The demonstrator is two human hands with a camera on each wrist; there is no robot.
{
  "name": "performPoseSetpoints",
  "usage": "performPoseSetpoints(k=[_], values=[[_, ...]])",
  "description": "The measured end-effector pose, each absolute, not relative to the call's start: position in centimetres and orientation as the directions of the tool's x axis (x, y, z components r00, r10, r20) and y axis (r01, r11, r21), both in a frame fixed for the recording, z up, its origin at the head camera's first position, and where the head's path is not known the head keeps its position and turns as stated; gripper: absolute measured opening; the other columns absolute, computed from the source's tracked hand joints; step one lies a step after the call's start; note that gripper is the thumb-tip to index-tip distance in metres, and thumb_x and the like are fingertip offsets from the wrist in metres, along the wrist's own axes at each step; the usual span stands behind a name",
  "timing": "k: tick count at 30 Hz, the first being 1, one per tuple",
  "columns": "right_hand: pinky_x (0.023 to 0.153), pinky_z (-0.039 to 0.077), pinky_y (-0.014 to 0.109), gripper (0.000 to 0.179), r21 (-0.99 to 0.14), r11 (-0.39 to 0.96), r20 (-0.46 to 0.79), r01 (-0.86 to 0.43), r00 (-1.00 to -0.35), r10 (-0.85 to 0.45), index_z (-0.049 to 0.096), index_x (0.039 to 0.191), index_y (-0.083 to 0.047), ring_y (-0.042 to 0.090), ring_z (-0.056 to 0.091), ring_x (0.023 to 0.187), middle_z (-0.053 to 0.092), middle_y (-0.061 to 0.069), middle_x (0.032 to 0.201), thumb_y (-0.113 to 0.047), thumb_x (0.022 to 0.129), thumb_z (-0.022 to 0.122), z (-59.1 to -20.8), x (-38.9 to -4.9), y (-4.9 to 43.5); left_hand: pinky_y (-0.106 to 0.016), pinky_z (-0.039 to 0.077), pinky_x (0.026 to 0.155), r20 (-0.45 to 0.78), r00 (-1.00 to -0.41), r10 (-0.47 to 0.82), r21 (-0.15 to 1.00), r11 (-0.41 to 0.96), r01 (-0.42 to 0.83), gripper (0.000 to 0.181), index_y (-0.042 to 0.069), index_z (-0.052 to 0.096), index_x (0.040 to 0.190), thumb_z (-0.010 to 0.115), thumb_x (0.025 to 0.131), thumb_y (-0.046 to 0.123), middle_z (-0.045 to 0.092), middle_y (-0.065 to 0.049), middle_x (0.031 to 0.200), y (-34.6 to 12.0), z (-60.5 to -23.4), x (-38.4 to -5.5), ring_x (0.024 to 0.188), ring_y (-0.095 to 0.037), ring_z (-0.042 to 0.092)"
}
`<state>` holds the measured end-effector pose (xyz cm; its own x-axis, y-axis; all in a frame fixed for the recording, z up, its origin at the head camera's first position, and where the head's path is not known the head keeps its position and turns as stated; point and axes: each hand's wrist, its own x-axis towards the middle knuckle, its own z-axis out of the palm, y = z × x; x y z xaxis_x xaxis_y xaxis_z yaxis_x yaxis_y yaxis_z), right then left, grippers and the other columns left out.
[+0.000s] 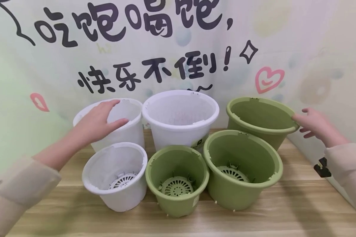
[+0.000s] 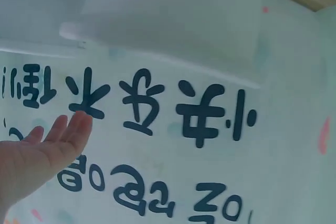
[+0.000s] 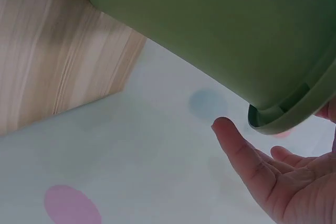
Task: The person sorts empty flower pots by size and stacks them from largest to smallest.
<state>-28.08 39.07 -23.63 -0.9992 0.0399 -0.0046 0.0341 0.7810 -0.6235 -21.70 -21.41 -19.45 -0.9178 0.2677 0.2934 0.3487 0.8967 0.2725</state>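
In the head view, my left hand (image 1: 96, 123) is over the back left white plastic pot (image 1: 123, 133), thumb and fingers spread and nothing held. The left wrist view shows the same hand (image 2: 47, 156) with its fingers extended. At the outer right side of the back right green pot (image 1: 256, 130) is my right hand (image 1: 317, 126), a fingertip right at the rim. Seen from the right wrist, that hand (image 3: 294, 182) lies below the green rim (image 3: 299, 111) with its fingers spread, one partly hidden behind the rim.
Between the hands stand a large white pot (image 1: 181, 131), a small white pot (image 1: 121, 200), a small green pot (image 1: 178, 205) and a medium green pot (image 1: 237, 194) on the wooden table (image 1: 101, 227). Behind them hangs a printed cloth (image 1: 166, 49). A black clip (image 1: 322, 168) is at the right edge.
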Motion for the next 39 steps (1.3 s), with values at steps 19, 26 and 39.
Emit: performPoseSetpoints(k=[19,26,39], values=[[0.062,0.056,0.042,0.073,-0.805,0.587,-0.102,0.091,-0.995,0.014,-0.015,0.129,0.022,0.013,0.064,0.055,0.056,-0.001,0.065,-0.016,0.09,0.034,-24.6,-29.4,38.4,-0.049,0.035,0.1,0.063,-0.936,0.347,0.428,0.838,0.339,0.084,-0.012,0.03,0.134,0.064,0.079,0.042,0.042,-0.03,0.13,-16.6,-20.3,-29.9,0.118,-0.036,0.043],[0.062,0.056,0.041,0.041,-0.857,0.503,-0.127,0.114,-0.992,0.01,0.009,0.111,0.017,0.021,0.065,0.054,0.053,0.006,0.068,-0.008,0.088,0.033,-25.2,-29.7,38.4,-0.035,0.043,0.075,0.086,-0.928,0.363,0.403,0.839,0.366,0.055,-0.007,0.056,0.104,0.064,0.08,0.042,0.056,-0.018,0.093,-16.6,-20.8,-30.0,0.088,-0.027,0.05],[0.064,0.056,0.041,0.014,-0.875,0.46,-0.169,0.149,-0.986,-0.001,0.038,0.086,0.01,0.023,0.066,0.056,0.054,0.007,0.065,-0.002,0.081,0.032,-25.1,-30.2,38.6,-0.028,0.036,0.062,0.034,-0.928,0.37,0.438,0.829,0.347,0.042,-0.001,0.056,0.089,0.063,0.082,0.041,0.047,-0.006,0.074,-16.5,-20.7,-29.8,0.075,-0.022,0.046]])
